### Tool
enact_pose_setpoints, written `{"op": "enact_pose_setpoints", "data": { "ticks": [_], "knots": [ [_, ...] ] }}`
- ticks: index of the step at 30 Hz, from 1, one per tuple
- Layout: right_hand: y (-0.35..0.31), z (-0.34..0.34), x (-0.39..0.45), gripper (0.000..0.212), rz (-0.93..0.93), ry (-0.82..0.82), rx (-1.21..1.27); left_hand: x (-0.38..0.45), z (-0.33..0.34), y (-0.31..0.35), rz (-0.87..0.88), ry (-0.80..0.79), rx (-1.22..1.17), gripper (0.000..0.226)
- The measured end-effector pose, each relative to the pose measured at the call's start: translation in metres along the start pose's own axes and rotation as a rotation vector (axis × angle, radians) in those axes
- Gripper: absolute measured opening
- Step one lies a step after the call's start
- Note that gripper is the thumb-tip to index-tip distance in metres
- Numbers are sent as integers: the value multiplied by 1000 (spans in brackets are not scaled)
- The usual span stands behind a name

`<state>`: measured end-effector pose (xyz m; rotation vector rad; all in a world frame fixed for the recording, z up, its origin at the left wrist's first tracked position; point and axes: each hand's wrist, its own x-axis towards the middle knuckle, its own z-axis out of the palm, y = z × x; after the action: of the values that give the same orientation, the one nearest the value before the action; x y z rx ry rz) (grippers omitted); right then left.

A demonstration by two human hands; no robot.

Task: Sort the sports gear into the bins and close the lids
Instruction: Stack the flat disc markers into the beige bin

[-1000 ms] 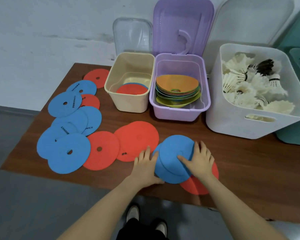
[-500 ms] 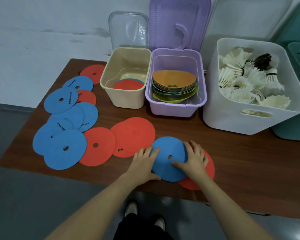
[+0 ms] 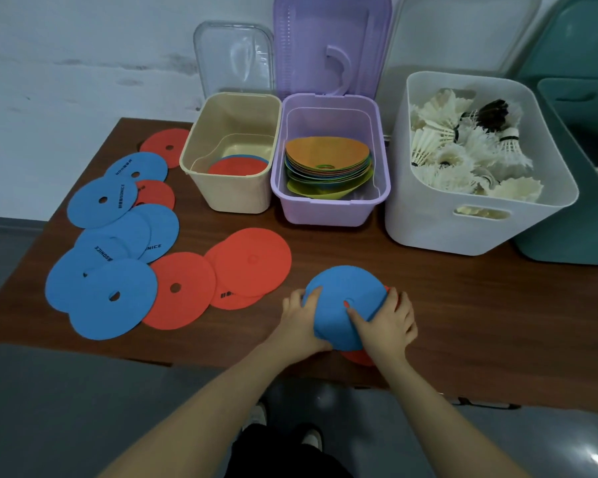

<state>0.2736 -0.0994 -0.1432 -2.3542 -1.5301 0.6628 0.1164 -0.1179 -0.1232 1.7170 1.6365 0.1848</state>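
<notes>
A blue flat disc [image 3: 339, 298] lies on top of a red disc [image 3: 359, 357] near the table's front edge. My left hand [image 3: 299, 320] grips the stack's left rim, and my right hand [image 3: 385, 326] grips its right rim with the thumb on the blue disc. Several more blue discs [image 3: 114, 298] and red discs [image 3: 252, 260] are scattered over the left half of the table. The beige bin [image 3: 228, 201] holds a red and a blue disc. The purple bin [image 3: 325, 215] holds stacked cones. The white bin [image 3: 428, 219] is full of shuttlecocks.
A clear lid [image 3: 233, 60], a purple lid [image 3: 332, 43] and a white lid [image 3: 463, 32] lean upright against the wall behind their bins. A teal bin [image 3: 573, 243] stands at the far right. The brown table [image 3: 463, 322] ends just below my hands.
Both hands have closed in on the rims of the blue-and-red stack; fingers that lay flat now curl round its edges, and the red disc is almost covered.
</notes>
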Motion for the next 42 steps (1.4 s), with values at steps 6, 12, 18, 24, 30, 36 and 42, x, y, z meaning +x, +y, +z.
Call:
{"op": "enact_pose_setpoints", "data": {
  "ticks": [6, 12, 18, 24, 30, 36, 42],
  "knots": [
    [19, -10, 3, 81, -88, -8, 61, 7, 10, 13, 29, 52, 1, 79],
    [38, -25, 4, 90, -257, -153, 8, 16, 9, 16, 19, 50, 187, 79],
    [39, -19, -12, 93, -89, -19, -34, 19, 19, 28, 40, 4, 208, 84],
    [33, -20, -2, 84, -107, -94, 61, 17, 11, 17, 74, 18, 197, 91],
    [25, -30, 4, 64, -359, -169, 105, 22, 4, 5, 72, -13, 227, 107],
    [16, -30, 11, 60, -503, -149, 110, 26, -6, 2, 80, 23, 178, 97],
    [4, -26, 8, 65, -556, -167, 183, 15, -25, -1, 64, 33, 174, 93]
  ]
}}
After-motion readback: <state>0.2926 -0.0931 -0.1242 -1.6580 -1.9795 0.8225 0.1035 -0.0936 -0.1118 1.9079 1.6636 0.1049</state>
